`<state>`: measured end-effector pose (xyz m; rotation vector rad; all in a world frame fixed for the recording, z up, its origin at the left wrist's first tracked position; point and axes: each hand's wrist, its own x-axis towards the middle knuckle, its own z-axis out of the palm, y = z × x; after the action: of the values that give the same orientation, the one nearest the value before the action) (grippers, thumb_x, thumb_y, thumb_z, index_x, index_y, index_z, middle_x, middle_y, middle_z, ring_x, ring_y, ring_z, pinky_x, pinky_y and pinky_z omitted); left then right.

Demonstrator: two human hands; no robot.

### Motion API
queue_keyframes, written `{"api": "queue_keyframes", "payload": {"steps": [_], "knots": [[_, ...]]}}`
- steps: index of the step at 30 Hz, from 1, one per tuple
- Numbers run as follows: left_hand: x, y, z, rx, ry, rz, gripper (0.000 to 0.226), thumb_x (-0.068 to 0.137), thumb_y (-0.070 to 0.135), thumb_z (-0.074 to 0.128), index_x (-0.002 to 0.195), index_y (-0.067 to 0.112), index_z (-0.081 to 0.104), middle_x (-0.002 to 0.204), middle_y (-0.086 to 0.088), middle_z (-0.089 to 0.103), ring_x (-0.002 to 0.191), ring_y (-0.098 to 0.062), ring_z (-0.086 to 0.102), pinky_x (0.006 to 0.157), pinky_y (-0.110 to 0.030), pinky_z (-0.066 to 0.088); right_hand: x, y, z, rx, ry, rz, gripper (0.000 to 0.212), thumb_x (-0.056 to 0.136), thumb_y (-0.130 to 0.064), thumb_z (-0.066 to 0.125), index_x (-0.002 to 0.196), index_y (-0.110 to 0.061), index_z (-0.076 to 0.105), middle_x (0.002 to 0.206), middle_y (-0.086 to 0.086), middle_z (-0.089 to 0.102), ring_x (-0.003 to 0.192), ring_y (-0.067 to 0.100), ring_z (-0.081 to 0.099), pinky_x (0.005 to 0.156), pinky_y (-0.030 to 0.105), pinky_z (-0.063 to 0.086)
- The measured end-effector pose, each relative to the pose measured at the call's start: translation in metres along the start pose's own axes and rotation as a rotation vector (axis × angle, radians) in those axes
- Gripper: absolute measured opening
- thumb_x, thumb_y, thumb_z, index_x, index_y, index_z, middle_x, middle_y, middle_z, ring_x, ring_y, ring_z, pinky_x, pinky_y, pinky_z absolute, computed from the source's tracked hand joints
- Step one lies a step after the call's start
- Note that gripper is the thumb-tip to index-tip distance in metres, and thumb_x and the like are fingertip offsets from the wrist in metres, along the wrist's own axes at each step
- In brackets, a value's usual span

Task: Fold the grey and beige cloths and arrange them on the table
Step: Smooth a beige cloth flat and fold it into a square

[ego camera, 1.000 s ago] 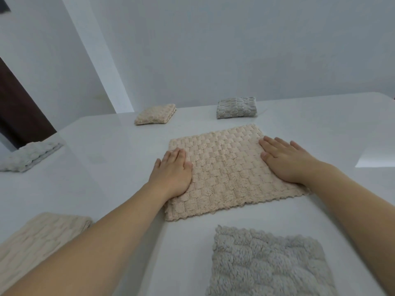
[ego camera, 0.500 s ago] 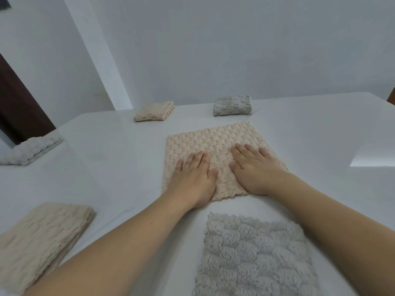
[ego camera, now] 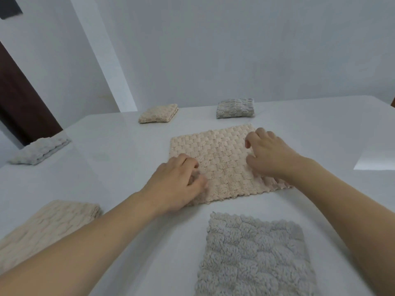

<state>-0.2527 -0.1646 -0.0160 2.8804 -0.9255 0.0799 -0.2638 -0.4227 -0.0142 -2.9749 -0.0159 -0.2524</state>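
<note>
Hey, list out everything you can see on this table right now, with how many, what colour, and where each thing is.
flat beige knitted cloth: 1, beige, table centre, spread open under both hands
flat grey fluffy cloth: 1, grey, near edge, in front of the beige one
small folded beige cloth: 1, beige, far side, left of centre
small folded grey cloth: 1, grey, far side, right of the folded beige one
folded pale grey cloth: 1, pale grey, far left edge
large folded beige cloth: 1, beige, near left, partly behind the left forearm
glossy white table: 1, white, under everything
dark brown door: 1, brown, left background
left hand: 1, fingers curled on the cloth's near left part
right hand: 1, fingers curled on its right side
</note>
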Motion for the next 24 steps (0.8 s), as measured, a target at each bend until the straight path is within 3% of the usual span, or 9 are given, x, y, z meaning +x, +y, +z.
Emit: {"api": "queue_keyframes", "payload": {"steps": [2,4,7,9,14,16,19,22,24], "knots": [[-0.009,0.012,-0.008,-0.009,-0.067,0.158,0.027,0.088,0.048,0.045,0.108,0.03,0.049,0.106,0.013,0.049,0.096,-0.01,0.048,0.084,-0.033,0.047,-0.002,-0.015,-0.011,0.161,-0.277,-0.079,0.012,0.085,-0.033,0.051,0.094,-0.026,0.046,0.105,-0.004,0.045,0.097,0.019,0.046,0.083,0.034,0.041],[-0.006,0.018,-0.012,0.151,-0.113,0.245,0.017,0.082,0.032,0.049,0.099,0.028,0.049,0.096,0.011,0.047,0.084,-0.011,0.047,0.072,-0.03,0.047,-0.004,-0.02,-0.017,0.105,-0.503,-0.104,0.028,0.078,-0.052,0.058,0.092,-0.031,0.047,0.104,-0.009,0.043,0.096,0.014,0.044,0.087,0.038,0.044],[0.014,0.022,-0.015,0.15,-0.131,0.122,0.008,0.084,0.014,0.045,0.086,0.021,0.047,0.088,0.004,0.052,0.079,-0.019,0.052,0.063,-0.031,0.043,-0.007,-0.018,-0.022,0.024,-0.613,-0.075,0.072,0.058,-0.076,0.066,0.114,-0.038,0.041,0.117,-0.014,0.036,0.11,0.013,0.035,0.098,0.042,0.039],[0.028,0.021,-0.014,-0.005,-0.14,-0.057,0.014,0.085,0.011,0.043,0.075,0.02,0.045,0.08,0.002,0.053,0.079,-0.022,0.053,0.062,-0.031,0.041,-0.009,-0.016,-0.022,-0.014,-0.607,-0.073,0.086,0.055,-0.075,0.069,0.124,-0.038,0.034,0.121,-0.014,0.034,0.113,0.012,0.035,0.098,0.039,0.04],[0.046,0.013,-0.012,-0.314,-0.135,-0.304,0.024,0.089,0.015,0.044,0.065,0.015,0.043,0.064,-0.003,0.05,0.063,-0.021,0.048,0.054,-0.028,0.033,0.002,0.0,-0.027,0.134,-0.415,-0.017,0.013,0.079,-0.018,0.057,0.088,-0.024,0.05,0.095,-0.003,0.057,0.083,0.02,0.059,0.066,0.034,0.049],[0.046,0.017,-0.018,-0.428,-0.228,-0.342,0.027,0.091,0.022,0.05,0.065,0.017,0.042,0.058,0.001,0.043,0.05,-0.016,0.039,0.047,-0.024,0.026,0.005,0.019,-0.037,0.239,-0.423,0.06,0.009,0.079,-0.007,0.055,0.078,-0.016,0.056,0.079,0.005,0.065,0.07,0.023,0.062,0.061,0.031,0.048],[0.045,0.027,-0.024,-0.609,-0.445,-0.33,0.026,0.084,0.022,0.059,0.064,0.018,0.042,0.059,0.001,0.039,0.048,-0.015,0.033,0.046,-0.024,0.024,-0.002,0.053,-0.049,0.504,-0.709,0.198,0.01,0.083,-0.001,0.063,0.076,-0.009,0.065,0.067,0.011,0.066,0.055,0.02,0.06,0.053,0.024,0.044],[0.046,0.035,-0.028,-0.671,-0.595,-0.272,0.011,0.076,0.023,0.067,0.069,0.019,0.06,0.068,0.0,0.055,0.063,-0.017,0.051,0.06,-0.027,0.04,-0.004,0.074,-0.046,0.601,-0.771,0.275,0.005,0.083,-0.011,0.071,0.079,-0.008,0.07,0.078,0.016,0.064,0.061,0.023,0.058,0.055,0.026,0.045],[0.051,0.032,-0.031,-0.57,-0.551,-0.234,0.022,0.08,0.023,0.071,0.06,0.023,0.063,0.062,0.009,0.058,0.063,-0.012,0.054,0.063,-0.025,0.041,-0.001,0.078,-0.04,0.65,-0.719,0.295,0.008,0.083,-0.015,0.073,0.081,-0.007,0.071,0.083,0.016,0.066,0.069,0.025,0.06,0.062,0.03,0.047]]}}
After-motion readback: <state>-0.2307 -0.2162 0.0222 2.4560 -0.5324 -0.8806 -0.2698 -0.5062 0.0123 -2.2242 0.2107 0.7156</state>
